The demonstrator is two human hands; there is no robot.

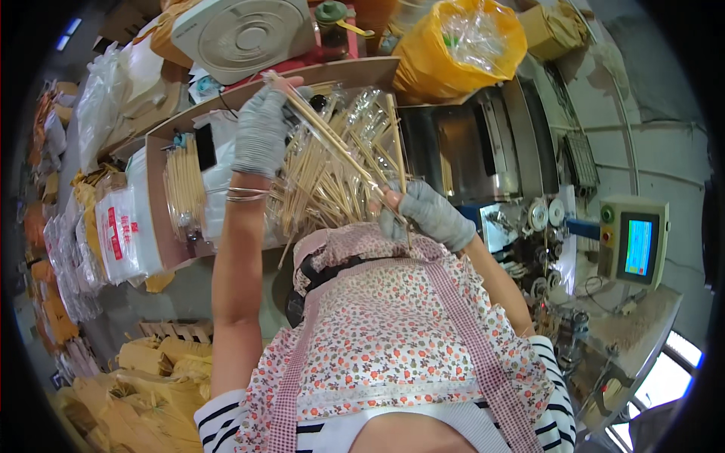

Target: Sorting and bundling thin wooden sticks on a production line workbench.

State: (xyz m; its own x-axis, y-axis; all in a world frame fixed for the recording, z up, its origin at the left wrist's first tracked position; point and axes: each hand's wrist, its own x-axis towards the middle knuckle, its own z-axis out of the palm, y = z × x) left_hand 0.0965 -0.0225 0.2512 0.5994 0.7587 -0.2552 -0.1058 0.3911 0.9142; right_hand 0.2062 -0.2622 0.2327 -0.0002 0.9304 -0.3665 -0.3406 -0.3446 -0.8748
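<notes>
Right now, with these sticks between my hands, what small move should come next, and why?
I'd probably lower the long sticks toward the pile of sticks: your left hand holds their upper end, your right hand holds near the lower end, and they cross over that pile in view.

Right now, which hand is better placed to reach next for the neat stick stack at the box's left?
Probably the left hand: it is nearer the stack, while the right hand is across the jumbled sticks. Both hands are on the held sticks, so the left would likely have to let go first.
</notes>
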